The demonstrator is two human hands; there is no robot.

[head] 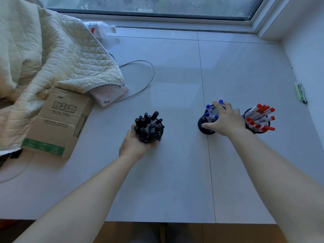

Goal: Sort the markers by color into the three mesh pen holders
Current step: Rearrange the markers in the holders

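My left hand (135,142) wraps the holder of black markers (149,127) at centre frame. My right hand (226,120) lies spread over the blue markers' holder (204,126), red markers (259,118) just beside it.

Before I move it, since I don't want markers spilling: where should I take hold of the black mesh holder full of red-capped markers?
Grip the black mesh holder of red-capped markers low around its round wall, coming from the near right side. The red-capped markers fan out above the rim, so a top grab would likely knock them. The right hand and the blue marker holder crowd its left.
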